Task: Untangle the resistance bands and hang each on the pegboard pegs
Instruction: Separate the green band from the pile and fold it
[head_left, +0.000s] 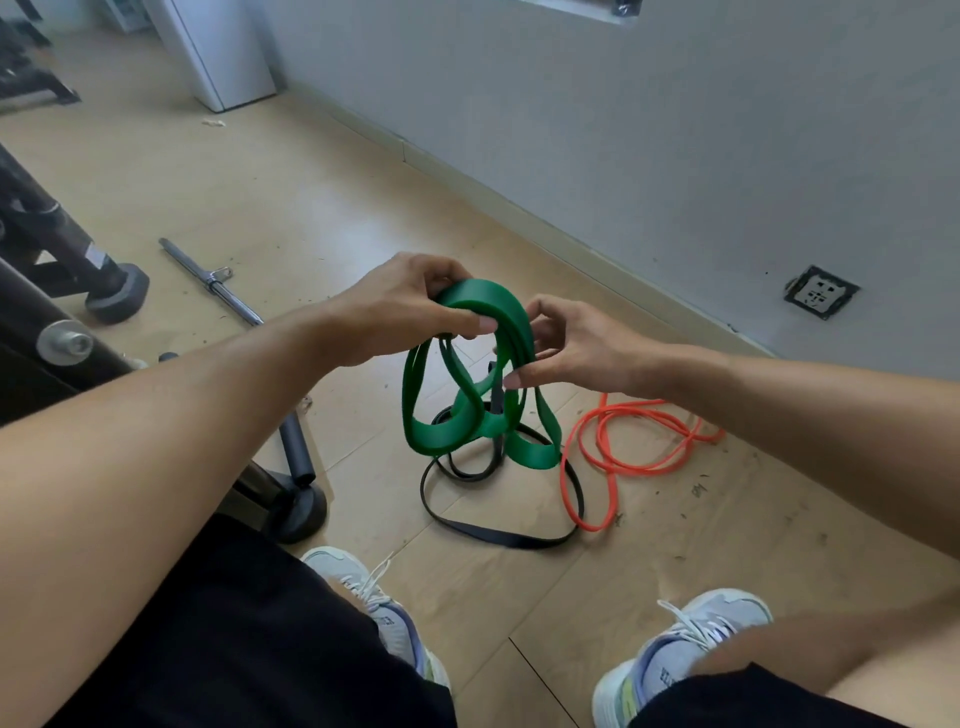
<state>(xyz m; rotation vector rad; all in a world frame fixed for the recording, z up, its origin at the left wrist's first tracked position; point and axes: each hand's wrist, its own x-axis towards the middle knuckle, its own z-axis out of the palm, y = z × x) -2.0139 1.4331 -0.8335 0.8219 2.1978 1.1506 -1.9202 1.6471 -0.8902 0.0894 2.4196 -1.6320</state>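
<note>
A wide green resistance band (457, 436) hangs in several twisted loops above the wooden floor, held up at its top. My left hand (400, 312) pinches the top fold of the green band between thumb and fingers. My right hand (566, 348) grips the strands on the band's right side. A thin black band (488, 532) threads through the green loops and trails in a loop on the floor. An orange band (618, 457) lies coiled on the floor to the right, crossing the black one. No pegboard is in view.
A grey wall with a floor-level socket (821, 292) runs along the right. A metal bar (208, 280) lies on the floor at the left, beside dark gym-machine legs and feet (117, 293). My two shoes (680, 649) stand at the bottom. A white cabinet (223, 52) stands at the far back.
</note>
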